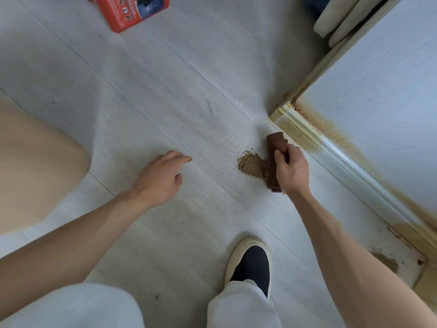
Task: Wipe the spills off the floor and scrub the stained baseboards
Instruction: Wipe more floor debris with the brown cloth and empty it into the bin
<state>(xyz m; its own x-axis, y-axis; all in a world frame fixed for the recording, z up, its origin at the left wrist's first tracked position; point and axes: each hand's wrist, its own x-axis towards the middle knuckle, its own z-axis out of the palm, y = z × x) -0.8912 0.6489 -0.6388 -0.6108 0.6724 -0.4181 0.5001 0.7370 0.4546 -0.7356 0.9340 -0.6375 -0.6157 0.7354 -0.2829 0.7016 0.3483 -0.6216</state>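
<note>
A small heap of brown powder (250, 165) lies on the pale wood-look floor (165, 95). My right hand (292, 170) grips a dark red-brown block-shaped brush (274, 147) standing on the floor, right against the heap's right side. My left hand (159, 177) hovers just above the floor to the left of the heap, fingers loosely spread and holding nothing. The cream baseboard (314, 144) runs along the right, with brown stains on it and on the white wall (378, 102) above it.
An orange box (130, 11) lies on the floor at the top. A beige object (30, 166) fills the left edge. My dark shoe (251, 263) stands below the heap. More brown stains mark the floor corner (385, 261) at lower right.
</note>
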